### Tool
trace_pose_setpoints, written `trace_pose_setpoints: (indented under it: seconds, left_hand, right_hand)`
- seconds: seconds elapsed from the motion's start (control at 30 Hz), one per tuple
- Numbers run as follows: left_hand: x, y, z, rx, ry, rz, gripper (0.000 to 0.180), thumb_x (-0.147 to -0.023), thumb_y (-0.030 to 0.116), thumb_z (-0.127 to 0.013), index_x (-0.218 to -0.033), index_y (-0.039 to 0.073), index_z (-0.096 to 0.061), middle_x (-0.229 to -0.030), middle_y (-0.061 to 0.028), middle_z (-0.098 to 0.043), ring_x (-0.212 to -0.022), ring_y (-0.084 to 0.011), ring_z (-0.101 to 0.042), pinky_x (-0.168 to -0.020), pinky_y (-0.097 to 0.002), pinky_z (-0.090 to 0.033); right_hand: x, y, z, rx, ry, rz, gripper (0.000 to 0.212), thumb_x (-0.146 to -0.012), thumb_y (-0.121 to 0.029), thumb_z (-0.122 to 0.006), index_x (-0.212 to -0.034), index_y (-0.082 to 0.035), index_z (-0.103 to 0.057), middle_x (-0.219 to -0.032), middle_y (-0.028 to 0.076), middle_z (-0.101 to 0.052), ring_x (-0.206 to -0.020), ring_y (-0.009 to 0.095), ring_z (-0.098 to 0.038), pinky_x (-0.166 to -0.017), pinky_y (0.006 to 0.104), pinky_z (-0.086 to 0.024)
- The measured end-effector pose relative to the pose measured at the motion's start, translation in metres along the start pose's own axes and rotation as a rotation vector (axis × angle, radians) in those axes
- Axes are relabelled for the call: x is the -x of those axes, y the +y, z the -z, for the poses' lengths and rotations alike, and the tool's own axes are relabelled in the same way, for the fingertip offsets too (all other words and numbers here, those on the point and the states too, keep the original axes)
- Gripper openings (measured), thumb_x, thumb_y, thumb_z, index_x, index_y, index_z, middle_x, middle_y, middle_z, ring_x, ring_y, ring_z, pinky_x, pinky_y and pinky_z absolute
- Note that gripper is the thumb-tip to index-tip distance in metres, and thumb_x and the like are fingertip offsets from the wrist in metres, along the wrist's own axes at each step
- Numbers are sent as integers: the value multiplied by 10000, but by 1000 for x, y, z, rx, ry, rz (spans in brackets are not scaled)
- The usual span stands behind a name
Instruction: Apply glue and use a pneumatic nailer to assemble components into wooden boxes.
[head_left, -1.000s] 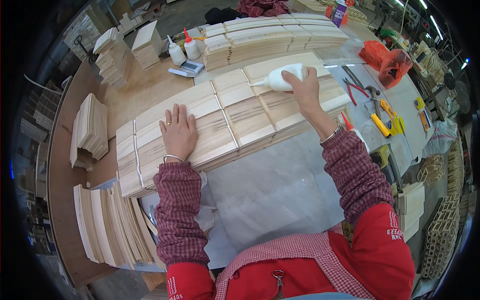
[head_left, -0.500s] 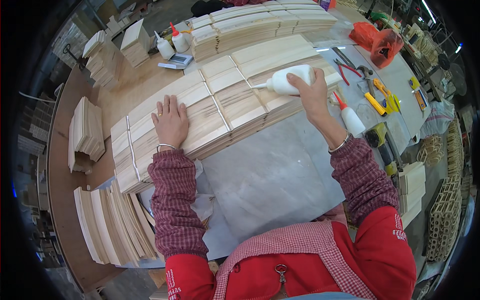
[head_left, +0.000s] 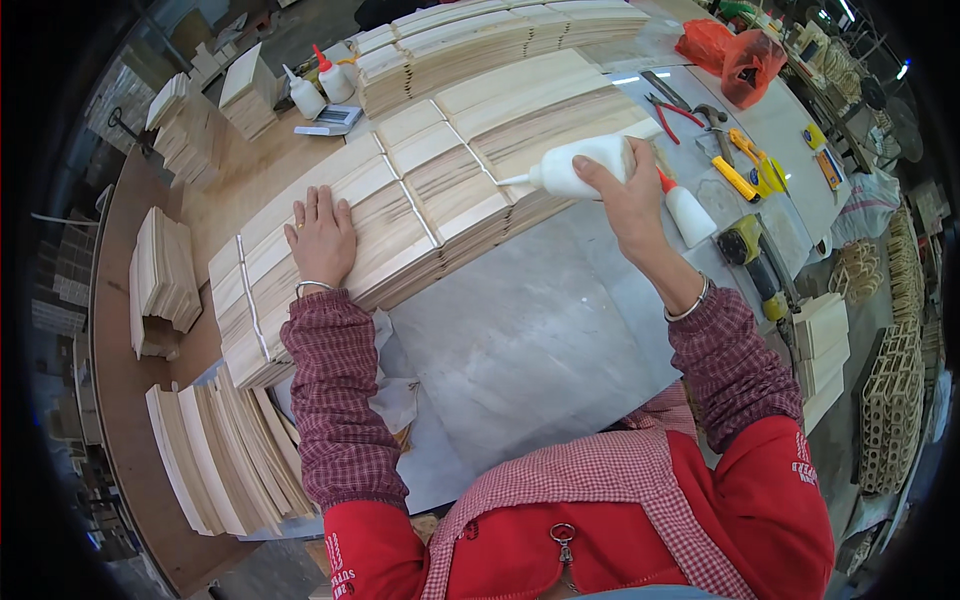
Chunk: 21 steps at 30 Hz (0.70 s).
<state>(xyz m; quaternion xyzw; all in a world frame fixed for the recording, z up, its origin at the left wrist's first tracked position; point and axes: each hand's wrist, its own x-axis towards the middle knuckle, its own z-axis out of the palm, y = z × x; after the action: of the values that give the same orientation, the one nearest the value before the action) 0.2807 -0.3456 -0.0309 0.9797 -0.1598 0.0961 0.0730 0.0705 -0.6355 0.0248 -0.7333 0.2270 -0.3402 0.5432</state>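
My right hand (head_left: pixel 628 195) grips a white glue bottle (head_left: pixel 577 166), tipped on its side with its nozzle pointing left. The nozzle tip meets the top of a long stack of pale wooden boards (head_left: pixel 440 215), at a white glue line (head_left: pixel 468 150). Other glue lines (head_left: pixel 405 190) cross the stack farther left. My left hand (head_left: pixel 325 238) lies flat on the boards, fingers stretched out, holding nothing. Beside my right hand, a red-capped glue bottle (head_left: pixel 690 216) lies on the table.
Pliers (head_left: pixel 676 118), a hammer (head_left: pixel 715 122), a yellow-handled tool (head_left: pixel 735 180) and a power drill (head_left: pixel 755 262) lie at the right. Behind stands another board stack (head_left: pixel 500 60). Curved wooden slats (head_left: pixel 225 455) fill the near left. Two more glue bottles (head_left: pixel 306 95) stand at the back.
The glue bottle has moved toward me along the stack, drawing the glue line nearer its front edge. My left hand stays flat on the boards. The whole view has shifted slightly.
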Motion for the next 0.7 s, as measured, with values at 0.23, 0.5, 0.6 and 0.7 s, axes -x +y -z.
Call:
trace_pose_setpoints:
  seconds: [0.23,0.5,0.6,0.7]
  left_hand:
    - [-1,0,0,-9,1,-2,531,-978,405,-295,-1404,102,-387,-1490,-84,-345,-1372,-353,-293,-1098,-558,-210]
    - [-9,-12,-15,-46,45,-38,508,-978,401,-317,-1382,113,-421,-1461,-89,-391,-1335,-365,-347,-1074,-572,-239]
    - [-9,-22,-17,-47,67,-65,511,-982,407,-320,-1397,124,-409,-1467,-86,-385,-1343,-357,-343,-1075,-551,-245]
    - [-8,-23,-22,-45,58,-76,511,-983,405,-327,-1403,124,-402,-1472,-82,-380,-1348,-347,-341,-1078,-535,-247]
  right_hand:
    - [20,0,17,-32,-2,5,541,-784,-222,-726,-1155,24,-418,-1031,175,-546,-896,229,-584,-788,303,-481]
    - [8,14,57,-799,11,-368,527,-834,-230,-678,-1195,42,-407,-1106,230,-540,-923,334,-626,-732,438,-582]
    - [-30,38,114,-921,70,-415,557,-856,-289,-653,-1225,52,-414,-1154,259,-541,-966,352,-625,-740,430,-582]
    - [-70,53,175,-789,167,-430,591,-877,-352,-626,-1241,64,-419,-1152,258,-553,-987,340,-619,-758,434,-577]
